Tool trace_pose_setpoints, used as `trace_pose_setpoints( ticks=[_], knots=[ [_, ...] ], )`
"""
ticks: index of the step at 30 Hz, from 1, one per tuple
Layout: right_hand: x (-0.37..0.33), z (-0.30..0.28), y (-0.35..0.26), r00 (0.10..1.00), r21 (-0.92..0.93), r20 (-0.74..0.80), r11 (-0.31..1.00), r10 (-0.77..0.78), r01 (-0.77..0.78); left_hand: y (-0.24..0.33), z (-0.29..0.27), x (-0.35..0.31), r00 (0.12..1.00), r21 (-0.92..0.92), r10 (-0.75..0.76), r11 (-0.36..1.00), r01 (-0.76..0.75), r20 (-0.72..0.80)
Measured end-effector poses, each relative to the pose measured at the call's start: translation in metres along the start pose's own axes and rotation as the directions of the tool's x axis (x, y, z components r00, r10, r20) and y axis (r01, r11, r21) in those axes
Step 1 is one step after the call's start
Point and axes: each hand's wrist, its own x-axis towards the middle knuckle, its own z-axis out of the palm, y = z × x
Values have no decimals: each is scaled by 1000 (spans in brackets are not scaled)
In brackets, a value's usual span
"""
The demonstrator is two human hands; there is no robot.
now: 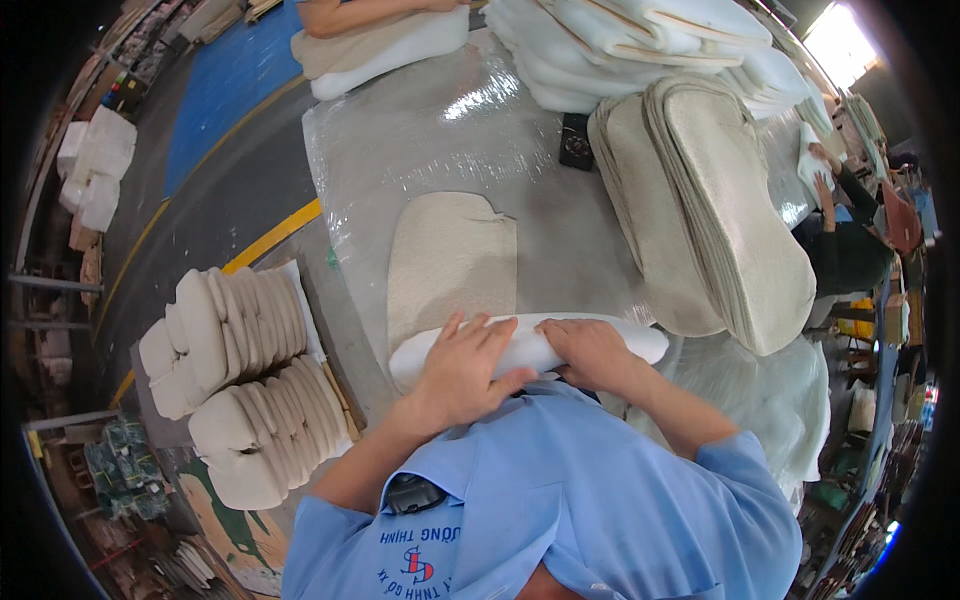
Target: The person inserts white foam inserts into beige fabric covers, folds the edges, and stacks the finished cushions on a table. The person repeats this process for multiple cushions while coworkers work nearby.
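Note:
In front of my body both hands hold a white foam pad (640, 345) seen along its long edge. My left hand (455, 370) lies over its left part, fingers spread on top and thumb toward the right. Beside it, my right hand (582, 350) is closed over the middle, fingers curled around the edge. A flat beige fabric piece (450, 255) extends away from the pad on the plastic-covered table (360, 160). The pad overlaps its near end; whether the two are joined cannot be seen.
Right of the fabric lies a stack of long beige pieces (725, 210), with a small black box (575, 142) beside it. White foam pads (630, 45) are piled behind. Stacked beige cushions (245, 330) stand lower left. Co-workers' arms (370, 15) show at the top and right.

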Motion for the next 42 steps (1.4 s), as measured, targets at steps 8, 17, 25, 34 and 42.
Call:
trace_pose_setpoints(
  ticks=[8, 17, 25, 34, 42],
  knots=[
    [12, -39, 5, 948, 143, 307, 989, -83, 40, 6, 42, -1, 975, 95, -185, 980, 174, 121],
    [70, 16, 66, 814, 108, 568, 970, 118, -216, 14, 69, -7, 925, 253, -350, 918, 307, 146],
    [-3, -78, 89, 830, 399, 550, 903, -97, -159, 6, 77, -7, 928, 248, -356, 914, 322, 108],
    [18, 15, 102, 818, 298, 557, 886, 142, -356, 12, 67, 3, 931, 210, -313, 939, 274, 186],
    [-100, -19, 147, 762, 700, 477, 335, 439, -631, 3, 77, -7, 920, 221, -359, 920, 322, 156]
  ],
)
